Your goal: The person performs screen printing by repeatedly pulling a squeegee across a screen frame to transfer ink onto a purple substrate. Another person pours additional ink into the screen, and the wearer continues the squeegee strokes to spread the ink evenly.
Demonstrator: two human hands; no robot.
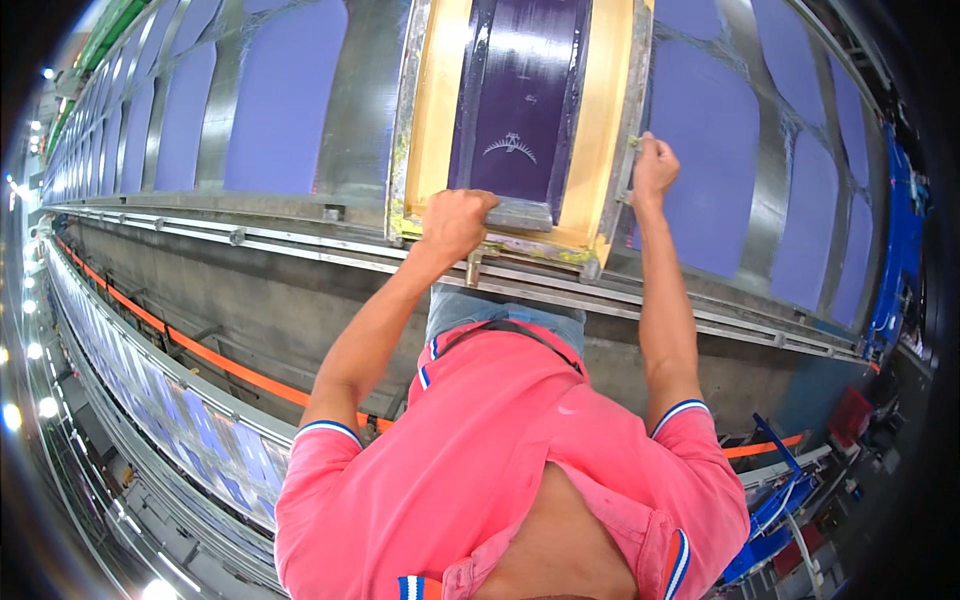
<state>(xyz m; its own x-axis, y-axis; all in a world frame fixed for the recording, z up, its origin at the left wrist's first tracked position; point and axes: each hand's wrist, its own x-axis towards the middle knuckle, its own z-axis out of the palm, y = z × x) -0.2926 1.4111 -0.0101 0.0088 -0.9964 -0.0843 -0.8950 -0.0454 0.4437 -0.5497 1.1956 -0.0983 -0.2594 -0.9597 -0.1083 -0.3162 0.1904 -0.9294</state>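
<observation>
A screen-printing frame (400,150) lies on the long table in front of me, its mesh dark purple down the middle with yellowish strips along both sides. A small pale arched design shows on the mesh. My left hand (458,222) is closed round the left end of a squeegee (525,214), which rests across the near end of the mesh. At the frame's right edge my right hand (655,168) is closed on the outer rail; its fingertips are partly hidden. Blue-violet fabric panels (700,160) lie flat on the table to both sides.
A metal rail (300,248) with small stops runs along the table's near edge. Behind me stands another long table (200,430) with similar panels, and an orange strip (200,350) runs before it. Blue equipment (890,250) stands at the far right.
</observation>
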